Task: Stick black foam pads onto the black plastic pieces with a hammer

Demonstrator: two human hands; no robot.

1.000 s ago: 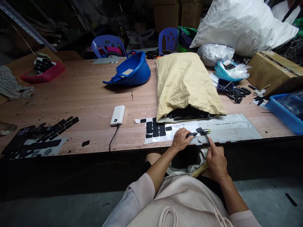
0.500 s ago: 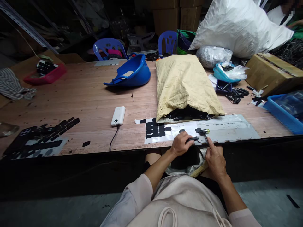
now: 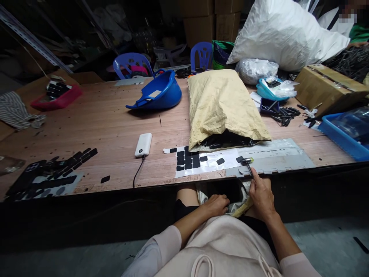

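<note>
My right hand (image 3: 261,194) grips the handle of a small hammer (image 3: 247,161), whose head with a yellowish-green end rests over the grey board (image 3: 276,157) at the table's front edge. Down in my lap, my left hand (image 3: 218,205) lies at the mouth of an open bag (image 3: 239,209); its fingertips are partly hidden, and whether it holds anything does not show. Black rounded pads (image 3: 188,160) sit in rows on a white sheet (image 3: 215,165), with single ones to their right. A yellow sack (image 3: 225,104) with black pieces in its mouth lies behind them.
On the table (image 3: 115,123) are a white power bank (image 3: 143,144) with a cable, a tilted blue basin (image 3: 170,92), a red tray (image 3: 65,99) and black strips at the left. A cardboard box (image 3: 325,90) and a blue tray (image 3: 340,134) stand at the right.
My left hand has moved down from the table edge to the bag in my lap; the black piece it held is no longer seen. My right hand still holds the hammer in about the same place.
</note>
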